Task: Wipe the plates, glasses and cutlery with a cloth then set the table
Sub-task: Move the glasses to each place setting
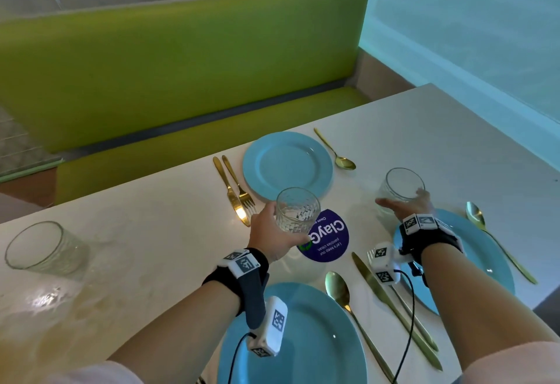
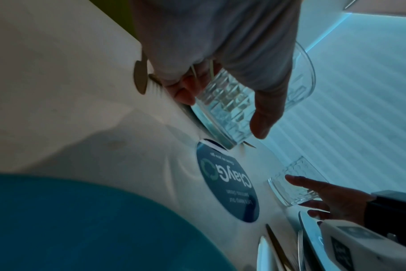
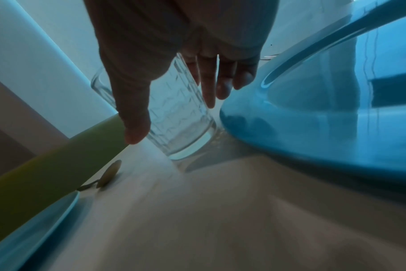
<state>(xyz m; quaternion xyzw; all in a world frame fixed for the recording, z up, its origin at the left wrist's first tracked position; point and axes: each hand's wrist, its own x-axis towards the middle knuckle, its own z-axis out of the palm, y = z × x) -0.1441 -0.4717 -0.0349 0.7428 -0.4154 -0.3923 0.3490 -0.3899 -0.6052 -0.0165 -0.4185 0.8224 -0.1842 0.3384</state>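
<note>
While one empty glass (image 1: 45, 247) stands alone near the table's (image 1: 157, 232) left edge, the setting is otherwise well along: three blue plates with gold cutlery beside them. Moving right, the left hand (image 1: 272, 238) grips a patterned glass (image 1: 298, 209) around its lower wall, thumb on one side and fingers on the other, holding it tilted just above the round purple sticker (image 1: 328, 241) at mid-table, between the far plate (image 1: 288, 165) and the near plate (image 1: 291, 338). Further right, the right hand (image 1: 406, 206) lies loosely spread around a second patterned glass (image 1: 403, 185) that stands on the table just beyond the right-hand plate (image 1: 478, 250); thumb and fingers flank it, but I cannot tell whether they touch it.

These tumblers look rigid, smooth-rimmed and breakable, probably fairly light when empty. Their textured walls should give a surer hold than the plain rim, so a mid-wall wrap seems best, set down gently to avoid knocking the plates.
</note>
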